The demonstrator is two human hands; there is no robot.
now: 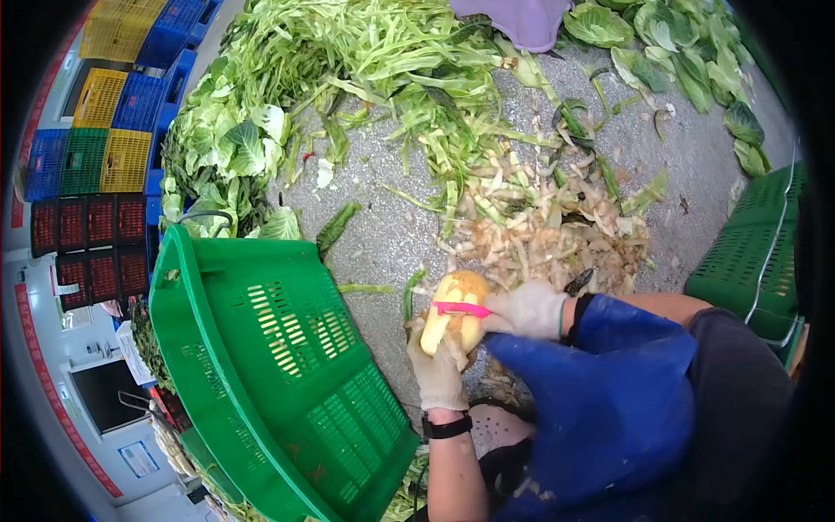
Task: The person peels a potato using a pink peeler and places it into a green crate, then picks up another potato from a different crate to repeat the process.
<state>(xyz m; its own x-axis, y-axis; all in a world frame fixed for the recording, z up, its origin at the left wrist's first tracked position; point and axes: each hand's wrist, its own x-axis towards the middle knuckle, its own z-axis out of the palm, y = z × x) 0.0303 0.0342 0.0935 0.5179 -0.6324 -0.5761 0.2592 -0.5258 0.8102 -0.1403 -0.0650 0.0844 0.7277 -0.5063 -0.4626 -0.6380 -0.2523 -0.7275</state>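
A large, partly peeled potato [461, 296] is held up over the floor, its flesh pale yellow and some brown skin left at the top. My left hand [437, 372], in a whitish glove, is closed around its lower end. In my right hand [532, 310], gloved too, is a pink peeler [461, 309], which lies across the potato's face. Just beyond, a heap of potato peelings [557, 239] covers the floor.
A large green basket [287, 348] leans at the left, close to my left arm. Another green basket [752, 239] stands at the right. Green trimmings [348, 52] and cabbage leaves [687, 52] are piled ahead, around a purple object [517, 17]. Stacked crates [96, 161] line the far left.
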